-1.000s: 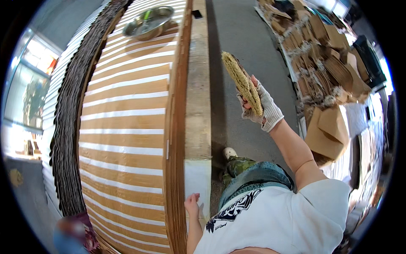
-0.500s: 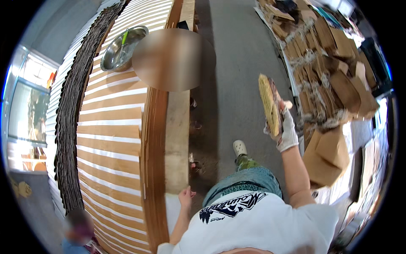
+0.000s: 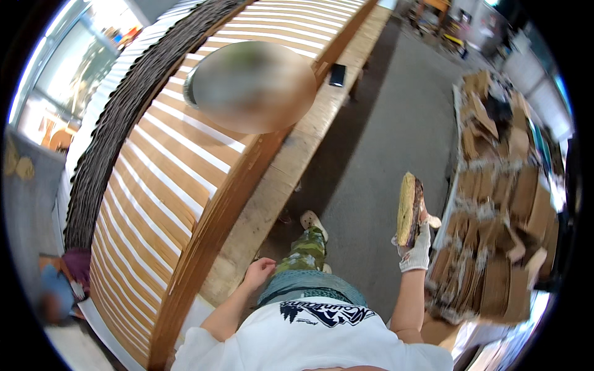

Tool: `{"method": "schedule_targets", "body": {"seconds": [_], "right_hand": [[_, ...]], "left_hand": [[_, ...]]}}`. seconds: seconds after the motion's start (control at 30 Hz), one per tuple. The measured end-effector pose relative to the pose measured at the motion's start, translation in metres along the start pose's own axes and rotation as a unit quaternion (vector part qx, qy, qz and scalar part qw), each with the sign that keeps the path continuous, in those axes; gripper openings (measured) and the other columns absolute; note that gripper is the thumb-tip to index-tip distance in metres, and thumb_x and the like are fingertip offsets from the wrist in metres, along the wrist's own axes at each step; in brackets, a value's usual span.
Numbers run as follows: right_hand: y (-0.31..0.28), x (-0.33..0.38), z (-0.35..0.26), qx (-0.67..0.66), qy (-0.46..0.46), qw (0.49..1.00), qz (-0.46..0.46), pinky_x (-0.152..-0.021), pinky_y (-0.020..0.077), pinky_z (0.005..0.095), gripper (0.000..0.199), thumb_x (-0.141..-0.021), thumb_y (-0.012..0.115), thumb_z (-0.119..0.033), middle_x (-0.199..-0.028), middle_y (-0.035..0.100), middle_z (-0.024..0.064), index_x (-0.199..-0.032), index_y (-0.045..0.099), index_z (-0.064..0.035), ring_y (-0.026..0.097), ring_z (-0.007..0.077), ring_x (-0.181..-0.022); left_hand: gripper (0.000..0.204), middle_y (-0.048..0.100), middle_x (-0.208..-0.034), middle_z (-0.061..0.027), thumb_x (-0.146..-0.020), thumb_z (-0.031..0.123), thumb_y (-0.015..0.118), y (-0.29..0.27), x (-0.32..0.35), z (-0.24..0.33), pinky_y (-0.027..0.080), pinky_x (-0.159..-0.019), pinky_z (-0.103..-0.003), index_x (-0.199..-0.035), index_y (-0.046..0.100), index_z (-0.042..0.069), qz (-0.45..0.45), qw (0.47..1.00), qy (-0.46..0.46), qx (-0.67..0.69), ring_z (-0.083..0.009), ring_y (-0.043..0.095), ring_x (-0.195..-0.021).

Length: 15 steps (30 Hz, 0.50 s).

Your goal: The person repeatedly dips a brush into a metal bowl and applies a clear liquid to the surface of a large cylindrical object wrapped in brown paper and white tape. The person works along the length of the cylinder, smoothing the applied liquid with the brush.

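My right hand (image 3: 418, 247), in a white glove with bare fingertips, grips a wide flat brush (image 3: 406, 210) with a yellow bristle-like face and a dark stained back. It is raised over the grey floor to my right. My bare left hand (image 3: 260, 269) hangs beside the wooden bench edge, fingers loosely curled with nothing visible in them. Left of it lie overlapping brown boards (image 3: 179, 179), fanned out so that white strips show between them. A metal bowl (image 3: 190, 86) sits on the boards, mostly hidden by a blurred patch.
A dark phone (image 3: 337, 75) lies on the wooden bench (image 3: 303, 139). Bundled brown cardboard (image 3: 489, 229) is stacked along the right. A row of dark wavy-edged sheets (image 3: 124, 93) runs beyond the boards. Another person (image 3: 57, 294) is at the lower left, and grey floor (image 3: 377, 142) runs between bench and stacks.
My view has turned, so the boards now slant and the phone shows fully. My right hand with the brush is lower in view. The bowl is now mostly covered by the blur.
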State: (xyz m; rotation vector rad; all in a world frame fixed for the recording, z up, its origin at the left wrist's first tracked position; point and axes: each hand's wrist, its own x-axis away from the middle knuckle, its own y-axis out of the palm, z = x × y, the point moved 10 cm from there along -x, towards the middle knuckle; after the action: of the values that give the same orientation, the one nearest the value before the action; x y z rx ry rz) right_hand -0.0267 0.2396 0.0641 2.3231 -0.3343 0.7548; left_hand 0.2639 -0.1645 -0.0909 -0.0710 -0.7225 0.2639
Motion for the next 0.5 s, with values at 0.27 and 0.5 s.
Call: {"method": "schedule_targets", "body": {"seconds": [0.27,0.5], "right_hand": [[0.205,-0.083,-0.014,-0.020,0.064,0.988,-0.140,-0.089,0.0571,0.0466,0.047,-0.096,0.060,-0.031,-0.125,0.062,0.0150,-0.133,0.049,-0.0035,0.065,0.0307,-0.107],[0.400,-0.182,-0.040,0.236,-0.013,0.936,-0.260,-0.079,0.0599,0.0371,0.038,-0.095,0.062,-0.023,-0.114,0.067,0.0093,-0.126,0.055,-0.0027,0.069,0.0225,-0.095]], "left_hand": [[0.019,0.071,-0.091,-0.0088,-0.096,0.012,0.058,0.007,-0.140,0.154,0.053,-0.074,-0.028,-0.109,0.065,0.000,0.031,0.995,0.088,-0.047,-0.0141,0.066,-0.082],[0.020,0.070,-0.096,-0.0102,-0.096,0.011,0.055,-0.025,-0.194,0.219,0.054,-0.079,-0.029,-0.110,0.063,-0.001,0.128,0.986,0.069,0.078,-0.0157,0.067,-0.088]]}}
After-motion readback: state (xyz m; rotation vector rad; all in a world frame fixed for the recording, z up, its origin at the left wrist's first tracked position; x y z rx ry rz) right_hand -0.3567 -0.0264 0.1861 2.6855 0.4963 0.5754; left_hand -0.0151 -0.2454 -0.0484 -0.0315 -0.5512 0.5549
